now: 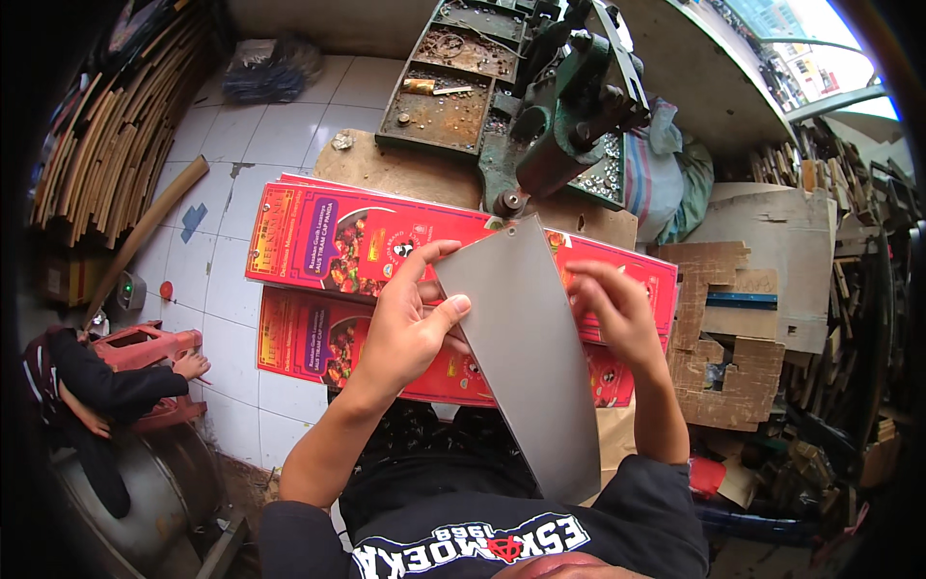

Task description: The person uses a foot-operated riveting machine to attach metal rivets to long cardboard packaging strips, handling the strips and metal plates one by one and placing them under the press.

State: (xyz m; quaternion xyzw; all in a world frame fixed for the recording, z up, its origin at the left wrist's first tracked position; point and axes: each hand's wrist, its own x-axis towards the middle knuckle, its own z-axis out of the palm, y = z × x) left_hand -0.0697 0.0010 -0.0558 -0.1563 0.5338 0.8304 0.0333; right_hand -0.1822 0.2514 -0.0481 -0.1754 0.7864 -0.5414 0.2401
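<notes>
A long plain grey sheet (526, 357) slants from the press toward my body, with a small hole near its far corner. My left hand (410, 323) grips its left edge, thumb on top and fingers partly hidden beneath. Beside the sheet's right edge is my right hand (617, 314), its fingers loosely bent and apart; whether a fingertip touches the edge is unclear. The far corner of the sheet lies by the round head of a green hand press (564, 145). Under the sheet, red printed panels (318, 241) lie in two overlapping stacks.
Behind the panels, a metal parts tray (439, 106) holds small pieces. Cut cardboard (723, 338) lies at the right, near wood scraps. Boards (116, 125) lean at the far left. Another person's hand (191, 366) rests by a red plastic stool (149, 347).
</notes>
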